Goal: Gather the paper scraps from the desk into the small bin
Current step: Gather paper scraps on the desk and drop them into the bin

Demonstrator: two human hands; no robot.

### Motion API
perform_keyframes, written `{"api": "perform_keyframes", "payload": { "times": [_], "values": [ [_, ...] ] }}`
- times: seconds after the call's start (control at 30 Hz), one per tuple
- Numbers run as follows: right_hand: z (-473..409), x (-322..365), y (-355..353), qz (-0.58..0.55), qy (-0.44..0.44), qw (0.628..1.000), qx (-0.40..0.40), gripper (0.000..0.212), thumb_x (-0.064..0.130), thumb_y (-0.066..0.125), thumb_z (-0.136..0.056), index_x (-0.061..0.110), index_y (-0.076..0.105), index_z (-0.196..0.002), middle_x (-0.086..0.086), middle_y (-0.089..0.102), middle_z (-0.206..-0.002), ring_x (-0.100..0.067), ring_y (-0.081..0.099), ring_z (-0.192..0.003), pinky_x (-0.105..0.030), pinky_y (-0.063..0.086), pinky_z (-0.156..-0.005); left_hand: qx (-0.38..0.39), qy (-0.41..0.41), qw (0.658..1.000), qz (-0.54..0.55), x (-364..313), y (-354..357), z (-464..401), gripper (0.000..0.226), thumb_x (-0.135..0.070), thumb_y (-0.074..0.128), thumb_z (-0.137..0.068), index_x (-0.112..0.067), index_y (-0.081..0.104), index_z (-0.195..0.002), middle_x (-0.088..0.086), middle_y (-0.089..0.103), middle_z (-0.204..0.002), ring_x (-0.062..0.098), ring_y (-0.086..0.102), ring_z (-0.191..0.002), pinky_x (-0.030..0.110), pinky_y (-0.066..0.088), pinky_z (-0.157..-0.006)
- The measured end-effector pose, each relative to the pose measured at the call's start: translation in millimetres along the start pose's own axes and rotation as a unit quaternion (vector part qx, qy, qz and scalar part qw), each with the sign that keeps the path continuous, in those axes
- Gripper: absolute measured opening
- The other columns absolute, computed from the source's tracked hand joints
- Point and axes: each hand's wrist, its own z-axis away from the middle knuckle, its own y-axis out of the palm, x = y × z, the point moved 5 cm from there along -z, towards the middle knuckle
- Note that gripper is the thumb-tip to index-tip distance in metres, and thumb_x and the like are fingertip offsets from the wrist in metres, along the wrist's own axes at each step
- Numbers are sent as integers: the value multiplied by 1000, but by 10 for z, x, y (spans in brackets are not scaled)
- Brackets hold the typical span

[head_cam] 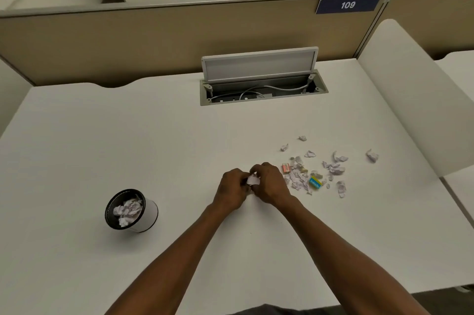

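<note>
Both bare forearms extend forward from the lower edge of the view and converge toward the centre. The left hand (232, 187) and right hand (269, 184) meet knuckle to knuckle, backs facing up. The fingers of both hands are curled inward, jointly pinching a small crumpled white paper scrap (253, 180) between them.

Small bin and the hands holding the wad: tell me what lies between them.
Only bare desk between the small bin and the left hand, seen from the head view.

Office cubicle: partitioned desk (154, 135), cable hatch (261, 84), number plate (347, 4).
</note>
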Motion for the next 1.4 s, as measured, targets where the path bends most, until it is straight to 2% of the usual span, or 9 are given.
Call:
{"api": "perform_keyframes", "payload": {
  "times": [0.07,0.23,0.47,0.73,0.9,1.03,1.13,1.2,1.4],
  "values": [
    [3,7,-9,-32,13,999,-3,23,15,70,-81,9,74,-102,-12,71,-99,-25,66,-90,-26,48,-70,-22,-25,999,29,26,-36,49,12,-12,69,-86,-12,78,-94,10,74,-88,15,61,-78,34,52,-73],
    [33,154,-37,-95,16,995,27,15,17,72,-81,15,78,-95,-2,77,-94,-16,68,-87,-25,52,-73,-57,-99,989,93,141,-202,185,17,-17,74,-85,-23,80,-101,-3,78,-96,5,63,-81,2,40,-62],
    [45,827,-95,-233,-22,971,56,9,24,71,-88,20,78,-94,1,76,-85,-14,73,-79,-28,54,-71,-175,-132,951,217,181,-855,520,18,-38,79,-82,-54,71,-83,-37,68,-74,-15,64,-79,14,50,-70],
    [66,1949,201,-303,-105,937,138,19,18,71,-91,14,76,-108,-5,75,-103,-20,73,-93,-40,59,-91,-318,-115,915,222,477,-1853,1183,10,-40,79,-82,-48,76,-89,-29,73,-85,-9,68,-86,9,49,-73],
    [238,2496,588,-262,-142,936,187,16,22,69,-91,15,76,-104,-4,75,-104,-22,71,-97,-38,59,-90,-365,-172,892,206,932,-2116,1676,18,-38,82,-80,-39,77,-98,-21,76,-92,0,71,-90,22,56,-79],
    [369,2730,863,-126,-216,950,187,13,10,61,-90,8,70,-99,-7,72,-99,-22,63,-89,-36,51,-77,-374,-208,889,162,1160,-2135,1888,18,-39,79,-83,-33,77,-100,-17,73,-90,-1,68,-84,16,53,-69],
    [468,2797,1009,2,-285,941,185,46,18,65,-91,8,56,-135,-16,62,-127,-29,57,-115,-37,46,-97,-354,-226,900,115,1268,-2078,1937,22,-26,74,-87,-28,75,-109,-7,74,-102,9,68,-93,22,55,-75],
    [501,2790,1043,21,-310,934,174,60,24,68,-90,9,47,-144,-18,56,-135,-32,55,-123,-37,45,-102,-344,-222,906,105,1309,-2042,1958,32,-13,72,-87,-23,73,-117,-2,73,-111,17,68,-102,30,57,-85],
    [489,2652,943,23,-344,934,93,55,9,60,-86,9,51,-140,-15,57,-135,-34,58,-118,-37,49,-95,-387,-164,903,88,1295,-2034,2107,44,3,64,-88,-15,66,-127,2,67,-127,14,65,-110,8,48,-85]
  ]
}}
